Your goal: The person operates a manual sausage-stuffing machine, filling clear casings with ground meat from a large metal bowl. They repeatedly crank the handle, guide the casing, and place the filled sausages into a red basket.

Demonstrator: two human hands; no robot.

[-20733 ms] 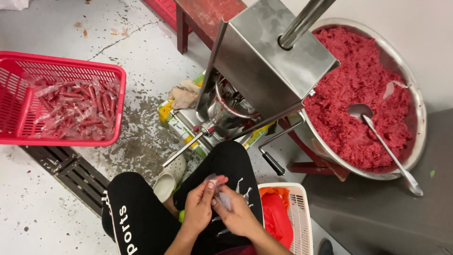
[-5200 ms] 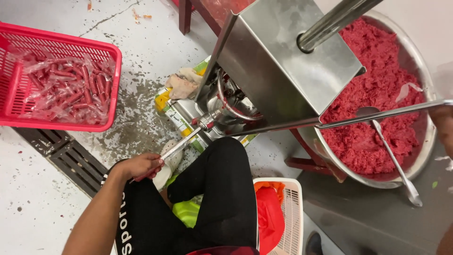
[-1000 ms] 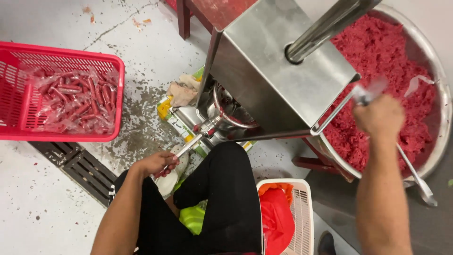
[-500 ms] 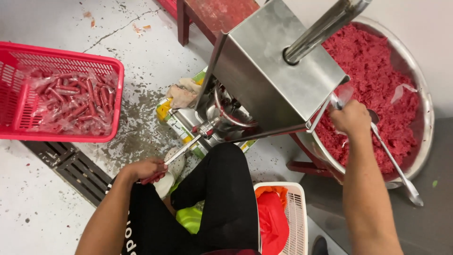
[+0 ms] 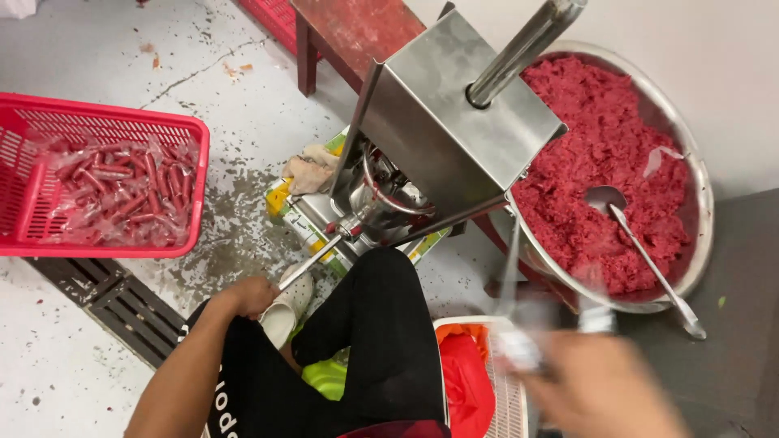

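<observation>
Both hands are out in front of me. My left hand (image 5: 250, 296) is closed around the tip of the thin metal nozzle (image 5: 312, 261) that slants down from the steel stuffer machine (image 5: 454, 122), just above my knee in the black trousers (image 5: 381, 341). My right hand (image 5: 600, 393) is a blur low on my right; it seems curled on the end of the long crank handle (image 5: 507, 276), itself smeared, but I cannot tell how tightly it grips.

Beyond my right hand sits the big metal basin (image 5: 698, 203) heaped with red minced meat (image 5: 592, 178), a long-handled ladle (image 5: 641, 243) lying in it. Well off to the far side of my left hand, on the floor, the red plastic basket (image 5: 49, 130) holds sausages (image 5: 105, 195) in clear wrapping. A dark floor drain grate (image 5: 122, 304) runs just outside my left arm. Between my hands, by my right thigh, a white basket (image 5: 507, 397) holds something red-orange. A crumpled rag (image 5: 308, 170) lies beside the machine's base, past my left hand.
</observation>
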